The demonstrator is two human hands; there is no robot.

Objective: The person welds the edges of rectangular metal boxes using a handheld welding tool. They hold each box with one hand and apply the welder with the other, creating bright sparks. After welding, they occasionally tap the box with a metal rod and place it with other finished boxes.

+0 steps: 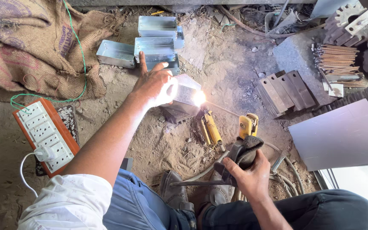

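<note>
On the dirt floor [179, 145] in front of my knees, my left hand [153, 85] lies flat with fingers spread on a small grey metal box [187, 94], pressing it down rather than closing round it. A bright white welding arc [199, 99] glares at the box's right edge, just beside my left thumb, and washes out the metal there. My right hand [252, 173], nearer my body and well apart from the left, has its grip closed on a dark rag [242, 154] wrapped round a yellow electrode holder [248, 125]; a thin rod [223, 108] runs from the holder up to the arc. Between my two hands lies a yellow clamp-like tool [210, 128], its tip close to the box. Just beyond my left fingertips stand several shiny sheet-metal boxes [156, 47], open-topped and rectangular, packed side by side. Left of my left forearm sits a socket board [43, 134], orange-framed with a white face of plug points, a white plug [44, 152] seated in its lower part and a green wire [79, 55] trailing off it over the brown burlap sacks [35, 42] heaped further left. Beyond my right hand a row of dark flat steel plates [284, 91] leans together, and past them lies a bundle of rust-brown welding rods [336, 59] below a grey toothed gear [348, 21]. To the right of my right hand a large plain grey metal sheet [341, 134] lies flat. Grey cables [284, 164] coil on the floor under my right wrist.
</note>
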